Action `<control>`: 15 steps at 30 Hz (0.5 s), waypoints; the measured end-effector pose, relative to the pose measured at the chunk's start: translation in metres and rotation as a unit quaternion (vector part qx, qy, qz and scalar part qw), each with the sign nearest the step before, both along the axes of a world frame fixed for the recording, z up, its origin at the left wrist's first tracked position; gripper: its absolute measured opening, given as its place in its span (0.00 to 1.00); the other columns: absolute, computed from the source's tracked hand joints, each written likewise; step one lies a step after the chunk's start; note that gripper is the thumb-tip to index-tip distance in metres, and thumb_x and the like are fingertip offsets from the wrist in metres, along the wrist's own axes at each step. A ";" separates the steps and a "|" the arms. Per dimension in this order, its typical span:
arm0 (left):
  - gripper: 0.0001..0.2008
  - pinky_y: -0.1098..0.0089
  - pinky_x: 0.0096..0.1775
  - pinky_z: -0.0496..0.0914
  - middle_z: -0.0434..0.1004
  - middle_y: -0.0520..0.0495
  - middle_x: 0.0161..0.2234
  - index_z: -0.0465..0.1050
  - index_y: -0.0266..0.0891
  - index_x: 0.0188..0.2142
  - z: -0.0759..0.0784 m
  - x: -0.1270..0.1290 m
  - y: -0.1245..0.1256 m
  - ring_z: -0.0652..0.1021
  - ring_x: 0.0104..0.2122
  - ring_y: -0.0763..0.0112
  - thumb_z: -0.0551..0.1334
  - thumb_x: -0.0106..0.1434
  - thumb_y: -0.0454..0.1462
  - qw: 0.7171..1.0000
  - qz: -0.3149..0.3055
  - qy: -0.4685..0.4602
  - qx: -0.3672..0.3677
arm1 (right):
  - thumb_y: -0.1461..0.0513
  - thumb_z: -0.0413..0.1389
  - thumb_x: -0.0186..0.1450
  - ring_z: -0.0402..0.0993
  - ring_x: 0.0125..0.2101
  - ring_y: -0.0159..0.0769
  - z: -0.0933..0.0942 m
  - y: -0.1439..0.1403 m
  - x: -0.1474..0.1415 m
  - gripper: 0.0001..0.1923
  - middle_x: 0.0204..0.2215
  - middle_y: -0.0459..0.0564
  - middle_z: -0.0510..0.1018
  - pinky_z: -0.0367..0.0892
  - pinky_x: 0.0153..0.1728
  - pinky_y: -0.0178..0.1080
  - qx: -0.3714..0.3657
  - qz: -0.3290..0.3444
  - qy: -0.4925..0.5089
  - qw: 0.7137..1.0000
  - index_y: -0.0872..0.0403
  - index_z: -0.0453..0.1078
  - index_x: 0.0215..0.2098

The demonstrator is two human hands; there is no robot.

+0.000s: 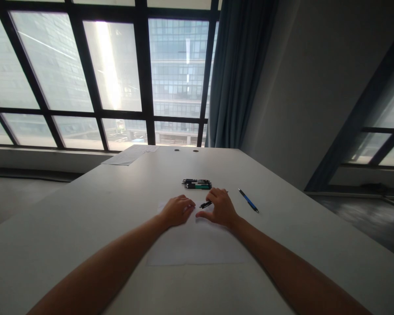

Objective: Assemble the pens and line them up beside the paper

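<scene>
A white sheet of paper (197, 249) lies flat on the table in front of me. My left hand (178, 211) rests on its far part, holding nothing that I can see, with its fingers stretched toward the middle. Just right of it, my right hand (220, 209) has its fingers curled over a black pen (205, 204), while the thumb stands apart, low over the paper. The pen pokes out on both sides of the hand; its middle is hidden. Beyond the hands lies a group of several pens (197, 184), dark ones and a green one, side by side.
A blue pen (248, 201) lies slanted to the right of my right hand. More papers (126, 155) are at the far left edge of the white table (118, 205). Two dark round discs (195, 151) show at its far end, before the windows and a blue curtain (238, 74).
</scene>
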State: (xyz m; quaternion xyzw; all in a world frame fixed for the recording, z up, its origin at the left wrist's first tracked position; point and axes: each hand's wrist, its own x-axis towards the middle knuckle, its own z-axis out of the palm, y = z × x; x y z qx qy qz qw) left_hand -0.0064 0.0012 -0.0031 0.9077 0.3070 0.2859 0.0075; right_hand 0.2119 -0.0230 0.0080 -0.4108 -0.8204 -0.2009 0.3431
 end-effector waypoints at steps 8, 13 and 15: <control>0.10 0.65 0.43 0.72 0.81 0.47 0.38 0.78 0.42 0.38 0.001 0.001 0.001 0.76 0.40 0.64 0.56 0.65 0.36 1.000 -0.006 0.011 -0.007 | 0.45 0.36 0.72 0.72 0.33 0.40 0.021 0.000 0.007 0.32 0.30 0.54 0.75 0.66 0.37 0.41 -0.076 0.022 0.224 0.971 0.54 0.71 0.28; 0.10 0.65 0.44 0.72 0.80 0.47 0.38 0.78 0.41 0.37 0.002 0.000 0.001 0.76 0.40 0.64 0.57 0.64 0.35 1.000 0.001 0.012 -0.025 | 0.35 0.46 0.64 0.74 0.24 0.35 0.018 0.013 0.011 0.33 0.25 0.51 0.76 0.69 0.23 0.35 -0.337 0.059 0.436 0.832 0.55 0.72 0.34; 0.10 0.65 0.44 0.71 0.80 0.47 0.38 0.78 0.41 0.37 0.001 0.000 0.001 0.76 0.40 0.64 0.56 0.64 0.35 1.000 0.006 0.011 -0.028 | 0.39 0.57 0.59 0.74 0.23 0.33 0.013 0.017 0.012 0.27 0.25 0.49 0.77 0.69 0.21 0.33 -0.388 0.085 0.423 0.814 0.55 0.70 0.35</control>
